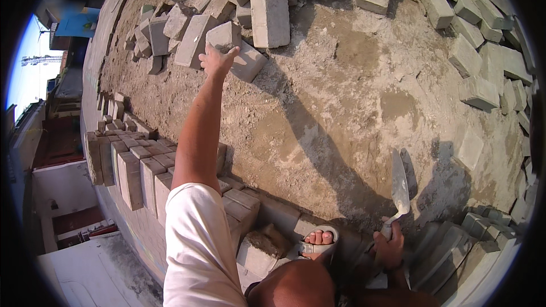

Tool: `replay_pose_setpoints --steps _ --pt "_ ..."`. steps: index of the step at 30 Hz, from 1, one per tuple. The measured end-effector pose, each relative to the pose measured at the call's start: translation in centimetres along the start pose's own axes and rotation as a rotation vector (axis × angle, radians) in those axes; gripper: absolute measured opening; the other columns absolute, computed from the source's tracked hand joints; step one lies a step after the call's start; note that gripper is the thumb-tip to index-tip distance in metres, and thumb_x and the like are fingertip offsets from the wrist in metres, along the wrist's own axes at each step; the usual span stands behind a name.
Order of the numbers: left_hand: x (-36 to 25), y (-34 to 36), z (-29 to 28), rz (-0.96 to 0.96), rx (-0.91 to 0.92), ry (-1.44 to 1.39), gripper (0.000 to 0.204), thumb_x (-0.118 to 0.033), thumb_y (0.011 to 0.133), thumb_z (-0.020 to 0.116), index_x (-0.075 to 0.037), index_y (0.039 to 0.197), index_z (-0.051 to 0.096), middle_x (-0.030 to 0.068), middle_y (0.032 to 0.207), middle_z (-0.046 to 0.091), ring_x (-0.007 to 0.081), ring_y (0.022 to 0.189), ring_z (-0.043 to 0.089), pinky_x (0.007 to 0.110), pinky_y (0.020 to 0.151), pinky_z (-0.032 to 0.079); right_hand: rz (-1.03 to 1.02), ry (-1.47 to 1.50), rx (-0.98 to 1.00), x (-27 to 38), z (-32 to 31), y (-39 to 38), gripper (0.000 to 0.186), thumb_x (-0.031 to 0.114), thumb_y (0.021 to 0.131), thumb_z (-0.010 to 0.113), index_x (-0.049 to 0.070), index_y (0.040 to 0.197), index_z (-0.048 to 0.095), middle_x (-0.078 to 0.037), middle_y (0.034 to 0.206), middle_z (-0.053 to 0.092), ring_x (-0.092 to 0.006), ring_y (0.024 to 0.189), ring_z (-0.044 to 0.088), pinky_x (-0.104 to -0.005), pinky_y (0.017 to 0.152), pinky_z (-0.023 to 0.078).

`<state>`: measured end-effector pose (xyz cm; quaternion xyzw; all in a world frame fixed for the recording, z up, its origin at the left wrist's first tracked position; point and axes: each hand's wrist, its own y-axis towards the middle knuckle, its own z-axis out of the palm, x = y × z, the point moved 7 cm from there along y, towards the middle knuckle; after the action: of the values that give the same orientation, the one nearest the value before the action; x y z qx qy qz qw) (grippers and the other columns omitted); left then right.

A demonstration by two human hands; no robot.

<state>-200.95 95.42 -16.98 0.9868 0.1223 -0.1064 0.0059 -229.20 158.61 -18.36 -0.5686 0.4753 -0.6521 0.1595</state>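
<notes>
My left hand (218, 60) reaches far forward, thumb and fingers spread across the near end of a grey concrete paving brick (223, 34) and gripping it. Beside that brick, another paver (248, 63) lies tilted on the sand, with a longer upright one (269, 14) just beyond. Low on the right, my right hand (389, 247) is closed round the handle of a pointing trowel (400, 185). The trowel's blade points away from me over the sandy ground, and grey dried mortar or dust coats it.
Loose pavers (466, 54) are heaped along the far and right sides. A low brick wall (133, 176) runs along the left, near my arm. My sandalled foot (318, 239) rests by its near end. More stacked bricks (443, 256) stand at lower right, beside the sandy ground (341, 113).
</notes>
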Motion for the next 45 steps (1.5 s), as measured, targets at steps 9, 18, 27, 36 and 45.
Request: replay_pose_setpoints --steps 9,18,27,36,45 --pt "-1.2 5.3 2.1 -0.118 0.026 0.054 0.122 -0.055 0.062 0.087 0.0 0.147 0.02 0.0303 0.143 0.037 0.0457 0.132 0.04 0.054 0.108 0.038 -0.225 -0.209 -0.029 0.5 -0.1 1.2 0.044 0.009 0.085 0.065 -0.003 0.126 0.056 -0.001 0.069 0.055 -0.0089 0.06 0.053 -0.0284 0.054 0.043" --pt "-0.6 1.7 -0.3 0.047 0.067 0.116 0.107 -0.052 0.062 0.084 -0.004 0.142 0.031 0.0301 0.137 0.044 0.0467 0.128 0.045 0.052 0.106 0.04 -0.138 -0.072 -0.002 0.3 -0.8 1.1 0.043 0.009 0.086 0.065 -0.004 0.126 0.055 -0.001 0.071 0.056 -0.0077 0.058 0.053 -0.0273 0.054 0.043" --pt "-10.0 -22.1 -4.9 0.919 0.424 0.452 0.079 -0.047 0.06 0.079 -0.012 0.129 0.063 0.0231 0.12 0.052 0.0401 0.113 0.047 0.049 0.101 0.038 -0.203 0.023 -0.017 -0.6 -2.1 0.8 0.041 0.007 0.087 0.063 -0.003 0.127 0.054 0.0 0.07 0.053 -0.0066 0.055 0.051 -0.0255 0.052 0.043" --pt "-8.4 -41.6 2.6 1.377 0.675 0.545 0.075 -0.056 0.065 0.08 -0.011 0.123 0.065 0.0254 0.127 0.046 0.0426 0.114 0.045 0.051 0.102 0.037 -0.297 -0.187 0.126 2.6 -0.6 -0.5 0.045 0.022 0.092 0.063 -0.001 0.128 0.05 -0.016 0.09 0.064 -0.0272 0.081 0.062 -0.0396 0.076 0.048" --pt "-3.9 -41.1 2.8 1.159 0.53 -0.118 0.127 -0.052 0.057 0.091 0.008 0.147 0.023 0.0323 0.141 0.035 0.0468 0.129 0.038 0.054 0.11 0.031 -0.321 -0.34 0.147 0.1 1.3 -0.8 0.053 0.032 0.092 0.059 0.0 0.133 0.046 -0.028 0.098 0.066 -0.0456 0.097 0.064 -0.0513 0.083 0.048"
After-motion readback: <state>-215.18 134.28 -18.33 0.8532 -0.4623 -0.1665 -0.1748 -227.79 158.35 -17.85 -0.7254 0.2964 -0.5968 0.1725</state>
